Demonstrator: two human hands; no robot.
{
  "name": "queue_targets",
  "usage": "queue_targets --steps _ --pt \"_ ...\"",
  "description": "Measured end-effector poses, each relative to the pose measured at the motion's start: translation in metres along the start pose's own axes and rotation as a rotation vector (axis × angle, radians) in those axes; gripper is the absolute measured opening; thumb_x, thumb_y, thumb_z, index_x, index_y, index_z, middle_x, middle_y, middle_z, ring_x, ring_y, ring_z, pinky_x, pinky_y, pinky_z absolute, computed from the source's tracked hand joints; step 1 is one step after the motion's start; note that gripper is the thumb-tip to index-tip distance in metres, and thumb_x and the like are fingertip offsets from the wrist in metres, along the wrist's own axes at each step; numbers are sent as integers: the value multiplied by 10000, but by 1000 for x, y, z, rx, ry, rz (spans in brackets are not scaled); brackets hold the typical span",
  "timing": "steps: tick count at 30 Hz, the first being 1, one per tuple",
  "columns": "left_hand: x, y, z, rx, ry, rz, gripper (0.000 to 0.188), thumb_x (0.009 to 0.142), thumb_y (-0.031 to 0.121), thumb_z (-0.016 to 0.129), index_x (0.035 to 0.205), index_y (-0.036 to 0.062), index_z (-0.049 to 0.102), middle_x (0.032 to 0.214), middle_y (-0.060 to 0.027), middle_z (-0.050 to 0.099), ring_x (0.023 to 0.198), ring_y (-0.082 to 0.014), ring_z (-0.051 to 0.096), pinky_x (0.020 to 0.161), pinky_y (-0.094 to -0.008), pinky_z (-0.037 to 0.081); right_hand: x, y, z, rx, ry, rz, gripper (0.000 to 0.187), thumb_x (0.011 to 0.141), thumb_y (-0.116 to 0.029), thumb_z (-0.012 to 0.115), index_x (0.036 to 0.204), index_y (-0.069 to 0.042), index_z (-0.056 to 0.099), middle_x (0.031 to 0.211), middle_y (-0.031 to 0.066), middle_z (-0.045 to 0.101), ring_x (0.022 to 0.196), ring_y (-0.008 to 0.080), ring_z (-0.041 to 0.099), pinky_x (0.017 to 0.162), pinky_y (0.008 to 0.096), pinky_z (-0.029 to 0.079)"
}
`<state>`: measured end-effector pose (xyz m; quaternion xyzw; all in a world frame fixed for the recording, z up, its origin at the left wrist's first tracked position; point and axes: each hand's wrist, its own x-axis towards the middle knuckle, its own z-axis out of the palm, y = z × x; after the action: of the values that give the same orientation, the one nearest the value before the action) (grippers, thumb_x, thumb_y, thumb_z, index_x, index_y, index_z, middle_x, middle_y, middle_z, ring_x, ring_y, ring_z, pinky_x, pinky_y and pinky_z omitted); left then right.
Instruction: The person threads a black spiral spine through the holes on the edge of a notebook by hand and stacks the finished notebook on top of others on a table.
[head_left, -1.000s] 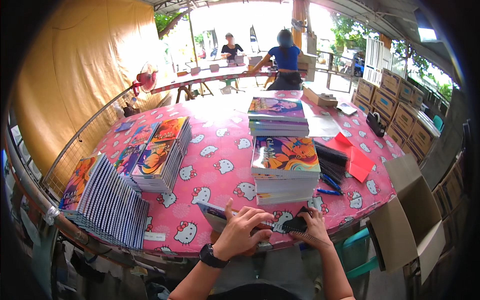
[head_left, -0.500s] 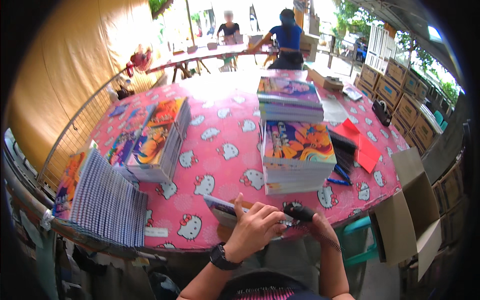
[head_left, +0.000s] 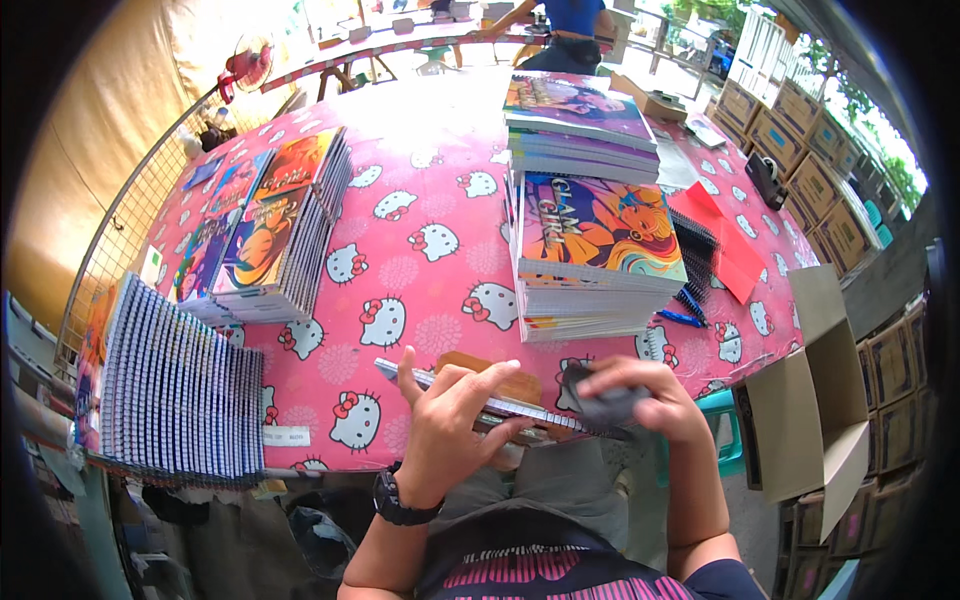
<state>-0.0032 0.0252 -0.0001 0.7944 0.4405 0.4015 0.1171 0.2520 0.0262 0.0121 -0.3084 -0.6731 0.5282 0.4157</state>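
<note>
A notebook point(head_left: 545, 414) stands tilted on its edge at the table's near side, with a spiral binding along its upper edge. My left hand point(head_left: 450, 425) grips it, fingers behind and thumb in front. At the notebook's right end, my right hand point(head_left: 660, 400) is closed around a dark rounded object point(head_left: 603, 402), blurred by motion; its kind cannot be made out. Behind the notebook lies a brown wooden block point(head_left: 490, 374). A tall stack of books with colourful covers point(head_left: 600, 225) sits just beyond my hands.
Spiral-bound notebooks point(head_left: 185, 385) stand packed at the near left, with more stacks point(head_left: 265, 240) behind. Black coils point(head_left: 692, 245), red sheets point(head_left: 735, 260) and blue pens point(head_left: 685, 312) lie right of the tall stack. An opened carton point(head_left: 790, 430) stands off the right edge. Another person point(head_left: 575, 35) is beyond the table.
My view has tipped downward. The black coil that hung from my right hand no longer shows there. My right hand has shifted slightly up and right, and my left fingers are more spread.
</note>
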Motion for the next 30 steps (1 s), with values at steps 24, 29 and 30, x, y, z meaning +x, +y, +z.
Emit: queue_targets --steps 24,29,30 --pt "-39 -54 19 -742 419 -467 937 647 35 823 1403 13 269 1328 -160 432 1206 -238 439 1034 -352 342 27 -4 11 -368 -266 -50 527 746 -477 711 1123 -111 670 1019 174 599 1031 291 565 889 381 433" --pt "-41 -59 23 -738 437 -467 817 697 6 780 1385 -8 340 1197 -115 489 1087 -184 483 956 -330 403 32 5 -3 -254 -212 7 507 749 -453 715 1103 -92 674 1035 180 598 1019 290 567 884 378 429" --pt "-41 -61 23 -784 440 -482 794 711 0 767 1385 -12 348 1179 -109 497 1073 -178 487 948 -326 406 31 -1 -1 15 -284 -63 503 749 -449 715 1096 -87 675 1038 180 598 1018 293 569 877 375 434"
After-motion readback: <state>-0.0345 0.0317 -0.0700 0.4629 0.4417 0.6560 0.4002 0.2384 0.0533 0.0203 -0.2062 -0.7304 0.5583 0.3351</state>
